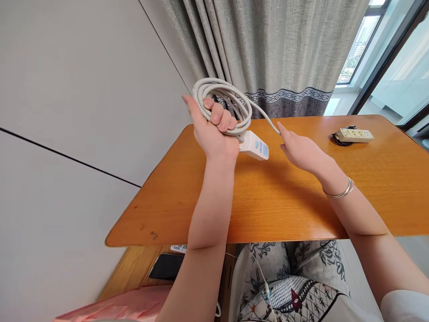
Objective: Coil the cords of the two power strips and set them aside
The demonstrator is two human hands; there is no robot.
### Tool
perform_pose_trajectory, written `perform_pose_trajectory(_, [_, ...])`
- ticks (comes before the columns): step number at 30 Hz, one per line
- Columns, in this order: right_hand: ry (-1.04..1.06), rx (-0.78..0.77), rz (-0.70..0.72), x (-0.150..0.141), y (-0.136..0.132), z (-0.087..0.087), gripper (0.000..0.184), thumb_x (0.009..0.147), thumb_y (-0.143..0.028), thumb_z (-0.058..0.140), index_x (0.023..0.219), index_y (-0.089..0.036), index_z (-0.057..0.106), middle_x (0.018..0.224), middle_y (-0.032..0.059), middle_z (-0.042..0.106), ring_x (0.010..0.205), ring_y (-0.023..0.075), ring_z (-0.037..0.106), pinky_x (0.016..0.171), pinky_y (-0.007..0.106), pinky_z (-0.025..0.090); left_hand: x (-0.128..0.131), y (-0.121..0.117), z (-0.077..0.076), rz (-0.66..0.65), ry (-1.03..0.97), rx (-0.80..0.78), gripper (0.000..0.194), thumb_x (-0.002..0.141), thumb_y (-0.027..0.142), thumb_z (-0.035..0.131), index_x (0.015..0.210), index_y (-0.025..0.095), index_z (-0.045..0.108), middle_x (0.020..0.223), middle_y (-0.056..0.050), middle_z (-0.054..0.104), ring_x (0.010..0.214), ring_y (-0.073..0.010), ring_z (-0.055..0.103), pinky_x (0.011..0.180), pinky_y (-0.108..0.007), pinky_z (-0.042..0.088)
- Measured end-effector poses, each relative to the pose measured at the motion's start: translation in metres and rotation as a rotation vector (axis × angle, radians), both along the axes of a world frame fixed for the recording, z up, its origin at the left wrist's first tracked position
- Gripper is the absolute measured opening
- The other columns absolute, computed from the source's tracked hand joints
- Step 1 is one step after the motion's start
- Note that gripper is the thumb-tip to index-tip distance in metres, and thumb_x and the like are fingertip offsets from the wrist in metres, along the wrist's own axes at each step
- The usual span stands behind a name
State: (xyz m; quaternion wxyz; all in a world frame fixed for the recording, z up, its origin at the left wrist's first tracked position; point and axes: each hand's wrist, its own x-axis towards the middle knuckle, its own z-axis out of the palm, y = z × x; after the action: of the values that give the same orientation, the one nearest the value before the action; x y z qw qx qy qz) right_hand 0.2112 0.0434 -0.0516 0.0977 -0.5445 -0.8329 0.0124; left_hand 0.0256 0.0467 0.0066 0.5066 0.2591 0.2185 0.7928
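Observation:
My left hand [214,127] is raised above the wooden table [275,197], fingers wrapped round a coil of white cable [223,96]. The cable's white power strip with blue switches [255,146] hangs just below that hand, close to the tabletop. A loose run of the same cable leads right and down to my right hand [300,150], which pinches it at the fingertips. A silver bracelet [340,191] sits on my right wrist.
A second, cream power strip with a dark cable [354,135] lies at the table's far right. Grey curtains [268,49] hang behind the table, a window at the right. A black phone [166,267] lies on a lower surface at the left.

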Motion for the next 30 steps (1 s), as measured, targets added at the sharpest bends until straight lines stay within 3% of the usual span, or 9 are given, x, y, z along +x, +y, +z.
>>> perform_pose_trajectory(3, [-0.114, -0.018, -0.012, -0.01, -0.018, 0.008, 0.071, 0.099, -0.009, 0.039, 0.166, -0.003, 0.018, 0.123, 0.0285, 0.068, 0.099, 0.0352, 0.072, 0.083, 0.046, 0.055, 0.012, 0.0, -0.006, 0.097, 0.03, 0.022, 0.059, 0.106, 0.065, 0.03, 0.066, 0.022, 0.037, 0.047, 0.007, 0.027, 0.035, -0.0061, 0.025, 0.039, -0.022, 0.024])
perform_pose_trajectory(5, [-0.019, -0.085, 0.078, -0.016, -0.028, 0.013, 0.066, 0.099, -0.01, 0.044, 0.162, -0.002, 0.026, 0.114, 0.0241, 0.071, 0.094, 0.0316, 0.072, 0.081, 0.043, 0.055, 0.021, 0.0, -0.012, 0.115, 0.091, 0.047, 0.059, 0.107, 0.063, 0.027, 0.067, 0.022, 0.039, 0.045, 0.006, 0.033, 0.035, -0.0066, 0.028, 0.04, -0.022, 0.024])
perform_pose_trajectory(9, [0.5, -0.41, 0.36, -0.022, -0.038, 0.015, 0.034, 0.1, -0.015, 0.049, 0.134, -0.011, 0.048, 0.09, 0.0061, 0.068, 0.072, 0.0179, 0.068, 0.069, 0.031, 0.055, 0.029, 0.0, -0.027, 0.125, 0.203, 0.176, 0.056, 0.108, 0.061, 0.027, 0.069, 0.022, 0.042, 0.045, 0.005, 0.046, 0.035, -0.0073, 0.036, 0.041, -0.024, 0.027])
perform_pose_trajectory(12, [0.824, -0.593, 0.451, -0.022, -0.038, 0.015, 0.013, 0.097, -0.022, 0.057, 0.107, -0.019, 0.05, 0.081, -0.0026, 0.058, 0.06, 0.0118, 0.059, 0.057, 0.026, 0.051, 0.028, 0.003, -0.04, 0.141, 0.379, 0.302, 0.056, 0.1, 0.072, 0.041, 0.073, 0.023, 0.046, 0.052, 0.004, 0.058, 0.038, -0.0083, 0.047, 0.043, -0.024, 0.034])
perform_pose_trajectory(17, [0.962, -0.687, 0.527, -0.01, -0.033, 0.02, 0.037, 0.084, -0.035, 0.081, 0.08, -0.021, 0.046, 0.071, -0.0076, 0.045, 0.056, 0.0062, 0.041, 0.05, 0.021, 0.04, 0.019, 0.018, -0.065, 0.101, 0.84, 0.599, 0.058, 0.089, 0.08, 0.053, 0.088, 0.023, 0.063, 0.065, 0.0, 0.069, 0.054, -0.0147, 0.067, 0.051, -0.027, 0.048])
perform_pose_trajectory(21, [1.064, -0.902, 0.562, -0.008, -0.034, 0.025, 0.044, 0.08, -0.045, 0.086, 0.092, -0.019, 0.053, 0.082, -0.0035, 0.056, 0.061, 0.0073, 0.057, 0.054, 0.022, 0.05, 0.006, 0.031, -0.076, 0.25, 1.154, 0.621, 0.06, 0.092, 0.079, 0.049, 0.099, 0.023, 0.067, 0.069, -0.003, 0.068, 0.077, -0.0224, 0.074, 0.068, -0.034, 0.055])
perform_pose_trajectory(24, [1.116, -0.995, 0.47, -0.011, -0.037, 0.028, 0.056, 0.08, -0.051, 0.086, 0.111, -0.018, 0.052, 0.082, -0.0025, 0.062, 0.056, 0.0086, 0.061, 0.045, 0.019, 0.046, 0.0, 0.036, -0.076, 0.278, 1.214, 0.599, 0.057, 0.091, 0.079, 0.05, 0.091, 0.023, 0.064, 0.067, -0.002, 0.064, 0.079, -0.024, 0.073, 0.071, -0.035, 0.055])
perform_pose_trajectory(27, [1.098, -1.021, 0.405, -0.007, -0.038, 0.03, 0.066, 0.084, -0.051, 0.083, 0.128, -0.018, 0.047, 0.083, -0.0005, 0.068, 0.05, 0.0084, 0.06, 0.036, 0.018, 0.036, 0.001, 0.034, -0.07, 0.192, 1.06, 0.42, 0.049, 0.089, 0.071, 0.063, 0.085, 0.023, 0.061, 0.066, 0.001, 0.059, 0.077, -0.0216, 0.072, 0.068, -0.029, 0.052])
perform_pose_trajectory(30, [1.108, -0.999, 0.462, 0.007, -0.035, 0.033, 0.08, 0.084, -0.053, 0.082, 0.144, -0.02, 0.041, 0.112, 0.0092, 0.072, 0.062, 0.0115, 0.07, 0.042, 0.018, 0.046, 0.004, 0.026, -0.061, 0.056, 0.777, 0.171, 0.034, 0.091, 0.052, 0.072, 0.083, 0.022, 0.059, 0.067, 0.003, 0.057, 0.077, -0.0183, 0.072, 0.065, -0.022, 0.046])
